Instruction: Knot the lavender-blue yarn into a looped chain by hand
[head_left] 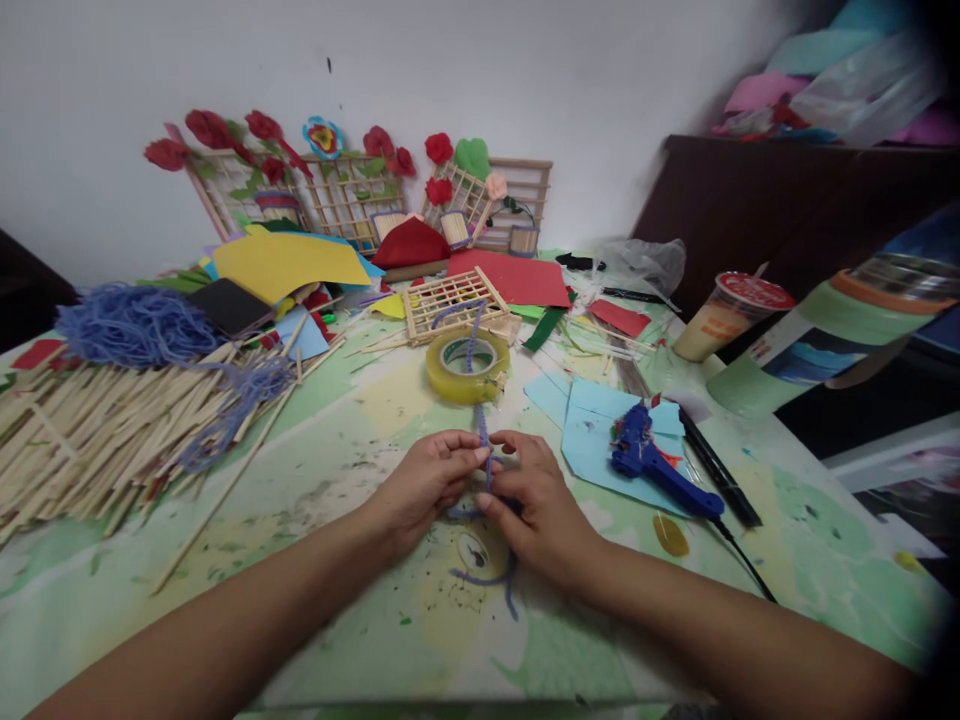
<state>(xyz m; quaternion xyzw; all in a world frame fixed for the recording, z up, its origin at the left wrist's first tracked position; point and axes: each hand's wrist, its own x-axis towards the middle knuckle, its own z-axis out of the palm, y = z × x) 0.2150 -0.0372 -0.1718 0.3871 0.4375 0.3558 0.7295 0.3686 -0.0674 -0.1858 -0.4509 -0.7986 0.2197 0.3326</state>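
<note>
The table [225, 520], covered in a stained green-and-yellow printed cloth, fills most of the view. On it, well to the left of the tape roll [468, 366], lies a broad heap of wooden sticks [97, 440] with a tangle of blue yarn [135, 325] on its far edge. Behind the tape roll, sheets of yellow and red paper [289, 262] lie before wooden lattice frames [352, 195] dressed with red paper flowers. Right of the tape roll and nearer, a blue glue gun [656, 462] rests on pale blue paper. Both bare forearms reach in from the near edge and meet just in front of the tape roll. The left hand [424, 485] and right hand [536, 505] are curled, fingertips pinching a purple-blue yarn strand [481, 425] between them; it runs up across the tape roll and loops onto the cloth beneath the hands.
</note>
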